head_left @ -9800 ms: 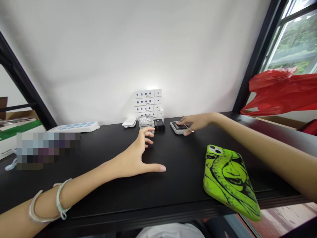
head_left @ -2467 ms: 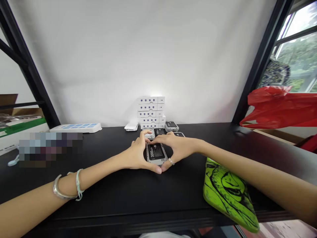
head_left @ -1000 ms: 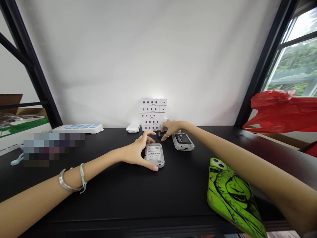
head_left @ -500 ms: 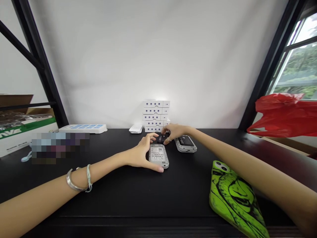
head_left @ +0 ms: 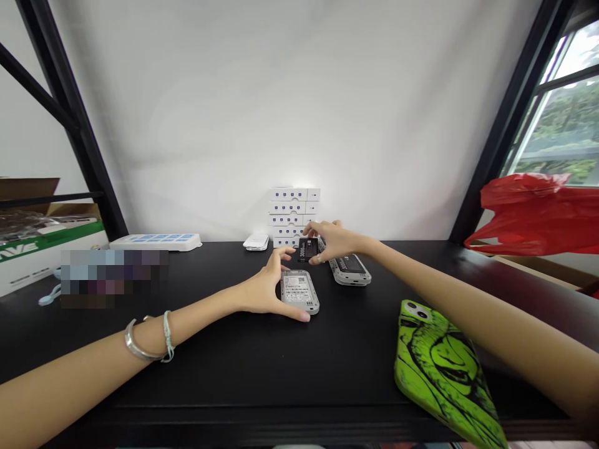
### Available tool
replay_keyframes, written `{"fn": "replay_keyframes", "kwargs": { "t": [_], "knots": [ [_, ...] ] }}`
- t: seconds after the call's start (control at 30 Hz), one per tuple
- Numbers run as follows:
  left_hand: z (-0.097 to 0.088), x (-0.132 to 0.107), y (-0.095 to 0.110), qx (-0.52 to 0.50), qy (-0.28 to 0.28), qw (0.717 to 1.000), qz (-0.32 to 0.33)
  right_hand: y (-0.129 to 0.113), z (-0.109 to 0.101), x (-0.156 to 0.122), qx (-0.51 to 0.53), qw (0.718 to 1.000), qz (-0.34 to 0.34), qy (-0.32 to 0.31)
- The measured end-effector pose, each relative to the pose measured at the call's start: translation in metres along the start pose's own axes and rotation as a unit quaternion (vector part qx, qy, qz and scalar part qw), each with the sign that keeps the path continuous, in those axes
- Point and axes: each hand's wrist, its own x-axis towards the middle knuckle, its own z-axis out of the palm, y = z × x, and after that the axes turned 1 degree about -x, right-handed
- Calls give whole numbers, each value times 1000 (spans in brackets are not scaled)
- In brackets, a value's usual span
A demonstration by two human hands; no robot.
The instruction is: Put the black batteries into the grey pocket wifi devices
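Observation:
My right hand (head_left: 334, 240) pinches a flat black battery (head_left: 307, 249) with "3000" printed on it, lifted just beyond a white device. That device (head_left: 299, 292) lies on the black table with its back off, baring a white label with printed codes. Around its left side spreads my left hand (head_left: 271, 287), the thumb along the near edge and the fingers apart by the far left corner. A second white device (head_left: 352, 271) with a black battery in it rests to the right, partly behind my right hand.
White boxes (head_left: 294, 207) are stacked against the wall, beside a small pile of white covers (head_left: 256, 242). A power strip (head_left: 156, 242) and an open carton (head_left: 51, 249) stand left. A green-cased phone (head_left: 444, 368) lies at the near right, a red bag (head_left: 538, 212) beyond.
My right hand has raised the battery slightly and tilted it, so more of its printed face shows. My left hand stays around the open device.

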Motion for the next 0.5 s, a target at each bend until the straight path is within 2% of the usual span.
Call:
{"fn": "replay_keyframes", "kwargs": {
  "t": [0.07, 0.2, 0.33, 0.5],
  "knots": [
    [1, 0, 1, -9, 5, 1000, -7, -13, -3, -9, 31, 999, -22, -4],
    [2, 1, -1, -29, 22, 999, -9, -37, -1, -22, 91, 991, -44, -84],
    [1, 2, -3, -16, 43, 999, -17, -42, 3, -25, 178, 972, -75, -133],
    [2, 3, -2, -18, 51, 998, -14, -49, -7, -29, 156, 959, -103, -213]
  ]
}}
